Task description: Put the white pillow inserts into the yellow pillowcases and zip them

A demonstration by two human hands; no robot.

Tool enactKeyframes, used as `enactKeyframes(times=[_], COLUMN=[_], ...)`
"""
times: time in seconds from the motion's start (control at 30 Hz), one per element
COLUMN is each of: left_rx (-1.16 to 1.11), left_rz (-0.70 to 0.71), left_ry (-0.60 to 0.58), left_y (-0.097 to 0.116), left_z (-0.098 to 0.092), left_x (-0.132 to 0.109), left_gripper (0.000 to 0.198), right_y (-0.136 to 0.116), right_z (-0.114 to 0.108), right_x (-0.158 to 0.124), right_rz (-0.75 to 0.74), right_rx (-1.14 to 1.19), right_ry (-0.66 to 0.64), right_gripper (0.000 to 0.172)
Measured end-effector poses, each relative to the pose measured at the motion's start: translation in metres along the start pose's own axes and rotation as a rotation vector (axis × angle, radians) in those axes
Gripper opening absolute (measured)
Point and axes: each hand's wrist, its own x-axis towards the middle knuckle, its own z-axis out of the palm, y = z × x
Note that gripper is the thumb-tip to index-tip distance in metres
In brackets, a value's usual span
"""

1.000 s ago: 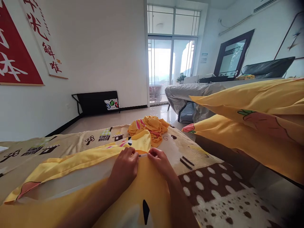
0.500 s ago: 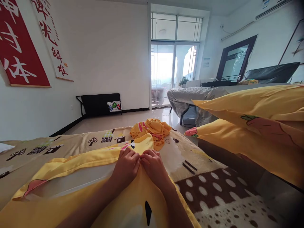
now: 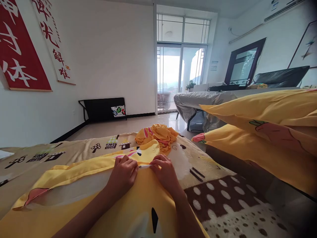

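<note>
A yellow printed fabric cover (image 3: 133, 205) lies spread before me, its long opening on the left showing something white inside. My left hand (image 3: 125, 170) pinches the edge of the opening. Close to its right, my right hand (image 3: 164, 170) grips the same edge near the cover's far corner. Between the hands, a short whitish strip of the seam shows. The fingertips are partly hidden by the fabric. Just beyond the far corner sits a crumpled yellow cloth (image 3: 158, 135).
A patterned beige and brown blanket (image 3: 81, 148) lies underneath. Yellow pillows (image 3: 260, 132) with carrot prints are stacked at the right. Behind them stands a plastic-covered table (image 3: 198, 97). A black folded frame (image 3: 104, 109) leans on the far wall.
My left hand has moved left, away from my right hand, which has shifted slightly right. A gap with the whitish strip now shows between them.
</note>
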Motion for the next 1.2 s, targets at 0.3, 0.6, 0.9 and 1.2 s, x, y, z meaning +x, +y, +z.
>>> enactKeyframes(times=[0.3,0.6,0.9,1.2], left_rx=[0.092,0.036,0.04,-0.114], left_rz=[0.02,0.145,0.065,-0.213], left_ry=[0.027,0.11,0.062,0.03], left_y=[-0.009,-0.011,-0.015,-0.019], left_z=[0.006,0.01,0.016,-0.015], left_x=[-0.014,-0.018,-0.02,-0.017], left_gripper=[0.022,0.02,0.023,0.017], right_y=[-0.017,-0.04,-0.023,-0.018], right_z=[-0.002,0.025,0.028,0.02], right_x=[-0.006,-0.012,-0.008,-0.006], right_rz=[-0.073,-0.234,-0.25,-0.196], right_rx=[-0.079,-0.05,-0.04,-0.116], right_ry=[0.043,-0.016,-0.015,-0.004], right_gripper=[0.021,0.026,0.025,0.019])
